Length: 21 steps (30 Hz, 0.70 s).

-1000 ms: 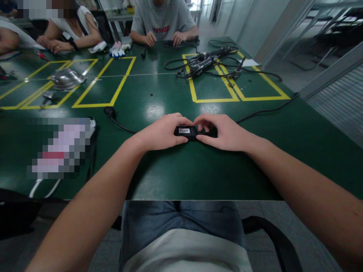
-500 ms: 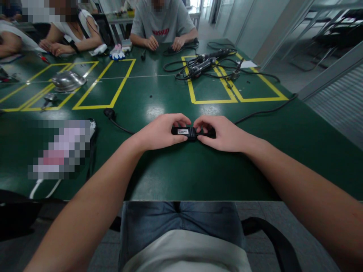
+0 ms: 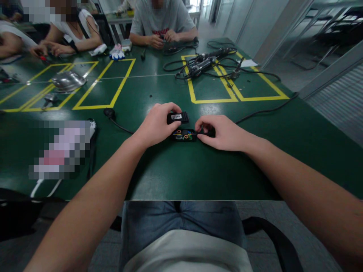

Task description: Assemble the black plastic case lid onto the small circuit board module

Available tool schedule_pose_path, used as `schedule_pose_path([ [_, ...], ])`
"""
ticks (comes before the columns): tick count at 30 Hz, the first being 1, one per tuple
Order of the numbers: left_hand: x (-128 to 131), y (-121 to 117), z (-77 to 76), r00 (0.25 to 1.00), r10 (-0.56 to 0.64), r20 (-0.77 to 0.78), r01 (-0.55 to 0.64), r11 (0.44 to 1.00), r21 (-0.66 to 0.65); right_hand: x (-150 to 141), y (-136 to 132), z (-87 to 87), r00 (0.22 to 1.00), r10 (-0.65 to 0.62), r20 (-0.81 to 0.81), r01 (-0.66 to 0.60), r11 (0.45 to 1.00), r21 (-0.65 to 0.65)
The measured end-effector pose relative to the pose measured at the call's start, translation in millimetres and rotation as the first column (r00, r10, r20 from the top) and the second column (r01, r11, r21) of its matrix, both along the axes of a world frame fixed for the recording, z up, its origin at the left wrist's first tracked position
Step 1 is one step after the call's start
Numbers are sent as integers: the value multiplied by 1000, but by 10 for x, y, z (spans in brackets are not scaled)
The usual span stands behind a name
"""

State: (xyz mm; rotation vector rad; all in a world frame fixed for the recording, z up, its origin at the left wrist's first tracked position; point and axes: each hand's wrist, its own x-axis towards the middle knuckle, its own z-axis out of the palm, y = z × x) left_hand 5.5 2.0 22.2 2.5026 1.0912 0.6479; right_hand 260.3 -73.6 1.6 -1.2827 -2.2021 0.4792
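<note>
Between the thumb and fingers of my left hand (image 3: pixel 159 124) is a black plastic cover (image 3: pixel 184 117) with a white label, raised off its box. Just below it lies the black inline box (image 3: pixel 193 136), its top uncovered, showing a circuit board with coloured wires and copper-ringed parts. My right hand (image 3: pixel 222 132) is curled around the black cord at the box's right end, thumb and fingertips closed near the edge; the fingers partly hide that cord. On the left, another length of cord (image 3: pixel 122 129) leads to a black plug (image 3: pixel 109 112).
A blurred-out device (image 3: pixel 65 145) with white cables lies to the left. Farther off are a metal bowl-shaped part (image 3: pixel 68 81), yellow tape rectangles (image 3: pixel 214 101) and black corded tools (image 3: pixel 201 67). People sit across the green table (image 3: pixel 198 177). The cord continues right (image 3: pixel 263 111).
My left hand has lifted the labelled cover off the box and moved it slightly up and away, exposing the circuit board. My right hand has stayed nearly in place.
</note>
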Motion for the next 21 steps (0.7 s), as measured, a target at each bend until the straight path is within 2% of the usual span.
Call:
schedule_pose_path([
  [3, 4, 29, -23, 996, 61, -62, -62, 998, -19, 2, 1, -7, 1000, -4, -3, 4, 1000, -2],
  [10, 11, 68, -78, 997, -40, -59, 32, 990, -136, 4, 7, -9, 1000, -9, -27, 8, 999, -32],
  [16, -80, 48, 97, 997, -40, -65, 40, 999, -1, -6, 0, -8, 999, -18, -38, 16, 999, -51],
  [18, -135, 39, 174, 993, -74, -93, 63, 991, -120, -12, -3, -10, 999, -22, -47, 19, 998, -60],
  [21, -199, 35, 238, 973, -186, -137, 140, 946, -292, -22, -3, -9, 998, -27, -61, 22, 997, -77],
])
